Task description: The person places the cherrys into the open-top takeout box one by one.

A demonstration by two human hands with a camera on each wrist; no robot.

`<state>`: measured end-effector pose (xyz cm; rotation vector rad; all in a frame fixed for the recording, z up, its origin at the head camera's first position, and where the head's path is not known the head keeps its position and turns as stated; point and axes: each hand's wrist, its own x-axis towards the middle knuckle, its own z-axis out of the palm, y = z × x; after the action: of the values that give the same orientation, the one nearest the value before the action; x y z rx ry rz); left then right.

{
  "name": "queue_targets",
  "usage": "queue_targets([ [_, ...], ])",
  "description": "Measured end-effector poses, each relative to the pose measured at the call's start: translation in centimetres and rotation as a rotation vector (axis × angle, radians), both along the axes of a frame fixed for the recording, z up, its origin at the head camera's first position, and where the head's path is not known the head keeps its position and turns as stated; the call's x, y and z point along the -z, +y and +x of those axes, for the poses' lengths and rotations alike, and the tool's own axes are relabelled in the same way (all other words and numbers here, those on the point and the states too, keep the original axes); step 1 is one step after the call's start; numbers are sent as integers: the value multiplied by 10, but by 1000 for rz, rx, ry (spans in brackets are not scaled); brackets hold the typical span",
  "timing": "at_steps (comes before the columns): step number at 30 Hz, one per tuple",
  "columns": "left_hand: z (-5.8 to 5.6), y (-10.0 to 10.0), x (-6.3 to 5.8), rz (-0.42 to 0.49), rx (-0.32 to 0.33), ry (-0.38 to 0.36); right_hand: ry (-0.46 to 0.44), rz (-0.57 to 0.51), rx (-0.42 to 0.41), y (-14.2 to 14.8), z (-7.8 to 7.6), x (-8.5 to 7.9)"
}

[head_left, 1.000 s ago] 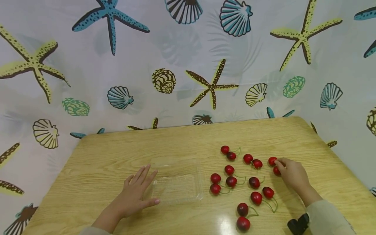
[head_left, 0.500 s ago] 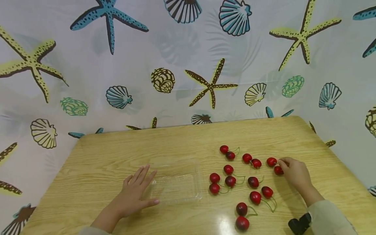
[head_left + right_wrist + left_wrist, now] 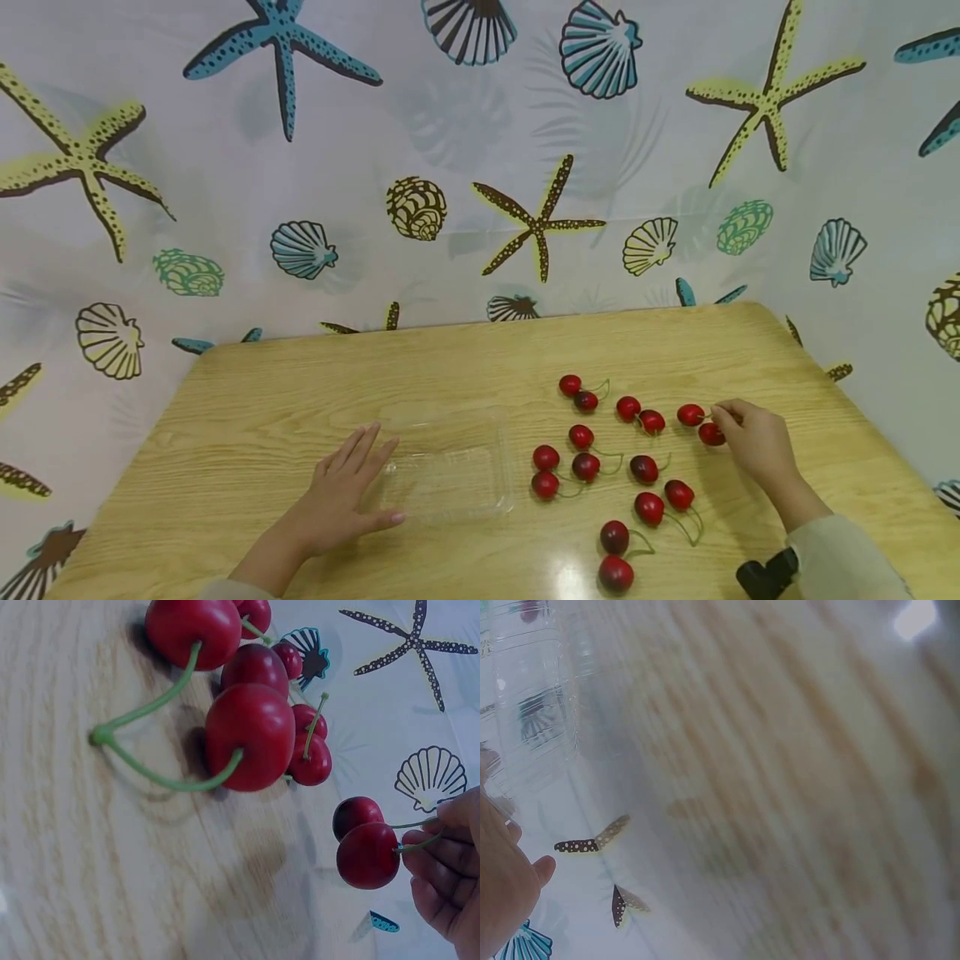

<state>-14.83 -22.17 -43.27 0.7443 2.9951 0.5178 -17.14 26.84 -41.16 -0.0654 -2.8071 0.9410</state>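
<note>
Pinched by the right hand [image 3: 753,437] only at thin green stems [image 3: 412,824], the round red cherry pair [image 3: 367,856] toward the wooden tabletop's [image 3: 780,375] right edge could slip free, the left hand [image 3: 337,500] lying spread.

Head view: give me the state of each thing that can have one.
Clear plastic container: no cherries inside
Left hand: fingers spread at the container's left edge
Cherry pair: held by its stems
Right hand: fingers pinching those stems
Other cherries: lying on the wood-grain table
Starfish-print cloth: hanging behind the table
</note>
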Motion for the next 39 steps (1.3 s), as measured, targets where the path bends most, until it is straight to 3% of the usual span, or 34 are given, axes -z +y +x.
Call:
queue_targets([
  [17,-1,2,0,22,8,-5,78,-156,-1,-24,-1,-9],
  [20,-1,2,-1,18,5,-4,84,-193,3,-19,-11,8],
  [25,0,1,1,7,-2,-2,138,-175,22,5,-43,66],
  [27,0,1,2,7,-2,1,155,-162,30,10,-52,80],
  [30,0,1,3,6,-9,-4,146,-194,49,12,-57,88],
  [39,1,3,0,6,-23,-30,114,-326,30,4,-58,86],
])
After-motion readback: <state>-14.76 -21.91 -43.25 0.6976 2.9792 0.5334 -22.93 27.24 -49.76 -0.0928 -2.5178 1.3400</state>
